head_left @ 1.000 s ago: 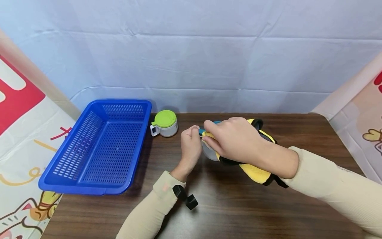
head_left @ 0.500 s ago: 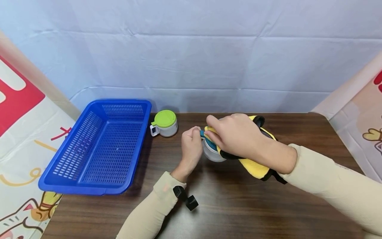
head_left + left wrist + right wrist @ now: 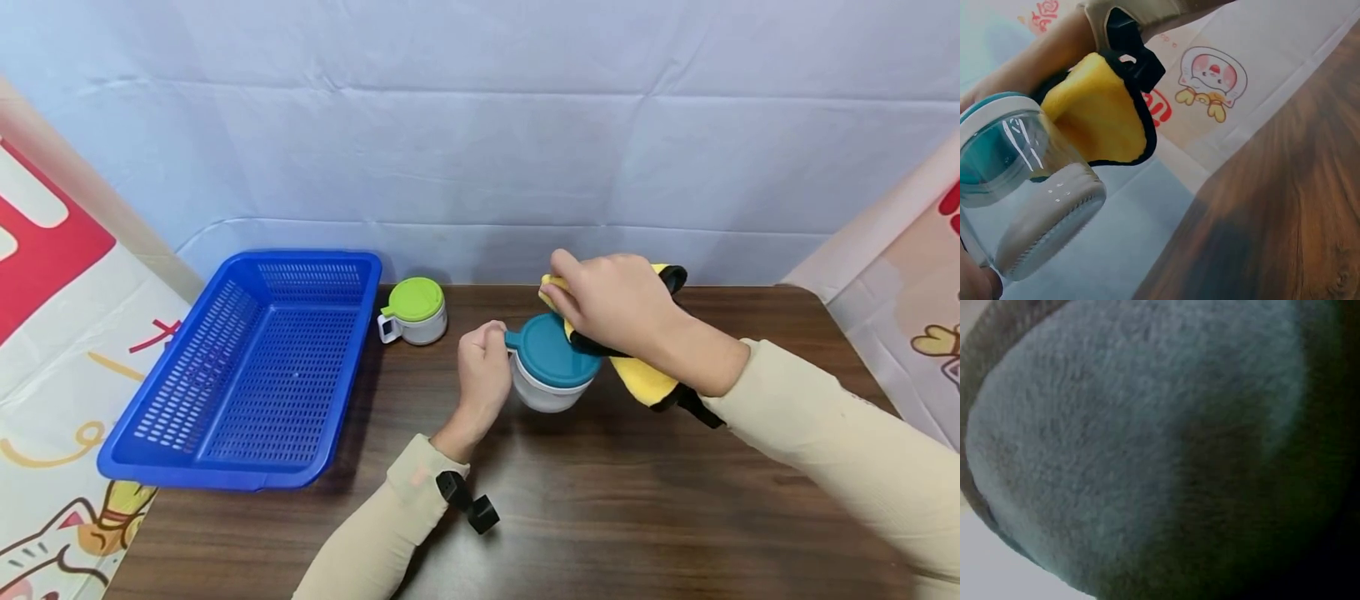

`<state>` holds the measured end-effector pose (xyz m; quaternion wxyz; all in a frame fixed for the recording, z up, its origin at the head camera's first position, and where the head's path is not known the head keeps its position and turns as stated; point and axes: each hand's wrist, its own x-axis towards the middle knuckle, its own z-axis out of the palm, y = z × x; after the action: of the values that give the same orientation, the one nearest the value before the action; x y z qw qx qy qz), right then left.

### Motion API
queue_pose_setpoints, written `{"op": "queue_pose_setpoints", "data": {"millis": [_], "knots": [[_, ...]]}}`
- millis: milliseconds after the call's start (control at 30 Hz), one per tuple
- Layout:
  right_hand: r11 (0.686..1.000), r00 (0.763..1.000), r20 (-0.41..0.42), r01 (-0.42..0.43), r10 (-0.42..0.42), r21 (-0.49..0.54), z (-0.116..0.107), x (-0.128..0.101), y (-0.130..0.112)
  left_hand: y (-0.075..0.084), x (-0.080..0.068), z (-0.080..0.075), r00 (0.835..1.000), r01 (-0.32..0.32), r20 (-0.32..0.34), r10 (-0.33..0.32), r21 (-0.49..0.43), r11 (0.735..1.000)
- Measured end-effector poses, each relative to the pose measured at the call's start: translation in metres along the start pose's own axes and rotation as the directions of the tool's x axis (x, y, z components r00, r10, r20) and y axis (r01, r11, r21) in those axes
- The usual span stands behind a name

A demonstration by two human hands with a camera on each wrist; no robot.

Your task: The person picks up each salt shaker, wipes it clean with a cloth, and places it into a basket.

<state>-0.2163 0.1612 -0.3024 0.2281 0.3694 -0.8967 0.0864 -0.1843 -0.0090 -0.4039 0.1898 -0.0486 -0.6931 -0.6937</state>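
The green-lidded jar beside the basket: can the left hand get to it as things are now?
Probably not at once: the left hand grips the teal-lidded jar. Once it lets go, bare table lies between it and the green-lidded jar.

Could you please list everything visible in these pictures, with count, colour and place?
Jar with teal lid: one, clear glass with a pale base, centre of the table, held at its handle side.
Cloth: one, yellow with black edging, in the right hand, just right of and behind the jar.
Jar with green lid: one, white body, standing between the basket and the teal-lidded jar.
Basket: one, blue perforated plastic, left part of the table.
Table: one, dark brown wood.
Backdrop: one, pale blue-white sheet, behind the table.
Left hand: one, grips the teal-lidded jar's left side.
Right hand: one, grips the cloth beyond the teal lid.
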Motion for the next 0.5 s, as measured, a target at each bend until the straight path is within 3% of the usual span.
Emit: {"op": "queue_pose_setpoints", "data": {"millis": [133, 500], "knots": [[1.000, 1.000, -0.007, -0.028, 0.028, -0.014, -0.003, -0.002, 0.013, 0.003, 0.003, -0.002, 1.000, 0.001, -0.009, -0.002, -0.009, 1.000], [0.985, 0.981, 0.087, -0.174, 0.174, -0.004, -0.015, -0.006, 0.023, 0.006, 0.009, -0.008, 0.998, 0.045, -0.041, -0.047, -0.042, 0.998]]}}
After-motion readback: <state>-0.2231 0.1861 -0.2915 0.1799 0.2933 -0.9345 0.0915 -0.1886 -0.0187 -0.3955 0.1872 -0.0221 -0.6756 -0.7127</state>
